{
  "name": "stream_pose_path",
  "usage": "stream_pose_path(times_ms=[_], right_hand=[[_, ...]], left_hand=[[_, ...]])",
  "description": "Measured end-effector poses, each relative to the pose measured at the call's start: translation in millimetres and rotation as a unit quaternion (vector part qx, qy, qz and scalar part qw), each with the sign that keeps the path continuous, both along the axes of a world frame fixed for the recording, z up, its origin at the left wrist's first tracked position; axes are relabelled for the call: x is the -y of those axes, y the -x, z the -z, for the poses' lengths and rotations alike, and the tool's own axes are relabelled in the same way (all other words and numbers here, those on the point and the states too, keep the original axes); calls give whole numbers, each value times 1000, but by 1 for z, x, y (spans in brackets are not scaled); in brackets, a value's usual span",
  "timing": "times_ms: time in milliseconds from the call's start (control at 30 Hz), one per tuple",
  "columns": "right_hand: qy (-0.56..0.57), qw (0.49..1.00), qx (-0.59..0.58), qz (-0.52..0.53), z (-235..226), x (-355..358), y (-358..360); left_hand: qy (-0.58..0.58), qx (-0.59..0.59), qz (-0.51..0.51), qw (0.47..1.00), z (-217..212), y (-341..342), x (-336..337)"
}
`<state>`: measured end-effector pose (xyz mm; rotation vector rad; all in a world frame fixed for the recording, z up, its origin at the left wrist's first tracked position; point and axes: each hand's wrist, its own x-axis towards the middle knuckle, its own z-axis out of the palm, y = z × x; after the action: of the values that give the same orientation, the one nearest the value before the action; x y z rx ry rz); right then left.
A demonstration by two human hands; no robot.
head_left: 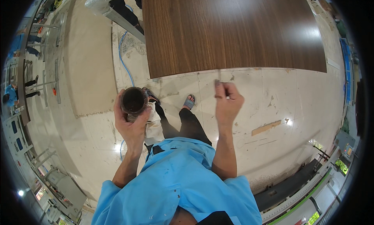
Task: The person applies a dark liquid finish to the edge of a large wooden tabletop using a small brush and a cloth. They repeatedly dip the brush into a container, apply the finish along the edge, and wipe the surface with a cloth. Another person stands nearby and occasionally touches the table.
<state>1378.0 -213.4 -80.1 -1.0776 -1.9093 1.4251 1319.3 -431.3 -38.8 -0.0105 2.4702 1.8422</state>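
Left hand (131,122): the grip is wrapped around a small open jar (133,101) of dark liquid, held upright at about chest height, with a white rag (155,123) bunched under the same fingers and hanging below the palm. The jar is clear of the panel and sits out over the floor (89,81).

Right hand (228,102): fingers pressed together in a pinch on a small dark item at the fingertips. It is too small and blurred to identify; it could be a brush end or a stick. The hand hangs just short of the near edge of the wood-grain panel (230,30), not touching it.

Panel: its brown surface shows an even sheen, with no wet patch or mark visible from here.

Progress, judged from this view: materials are in hand and the person stands at the panel's edge, feet in sandals (189,102) on the scuffed floor. Nothing appears applied to the panel yet, so the work on it looks largely ahead.

Elsewhere: a loose wood strip (266,127) lies on the floor to the right; a blue hose (123,57) runs along the left.
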Motion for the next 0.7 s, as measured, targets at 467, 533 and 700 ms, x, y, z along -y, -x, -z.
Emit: stream_pose_path(times_ms=[467, 533, 700], right_hand=[[-18, 999, 5, 29, -1, -27, -14], [-18, 1000, 5, 23, -2, -21, -12], [-55, 998, -8, 27, -8, -16, -7]], left_hand=[[-10, 1, 12, 1000, 3, -1, 1], [-14, 7, 11, 1000, 2, 0, 2], [-13, 10, 10, 1000, 1, 0, 2]])
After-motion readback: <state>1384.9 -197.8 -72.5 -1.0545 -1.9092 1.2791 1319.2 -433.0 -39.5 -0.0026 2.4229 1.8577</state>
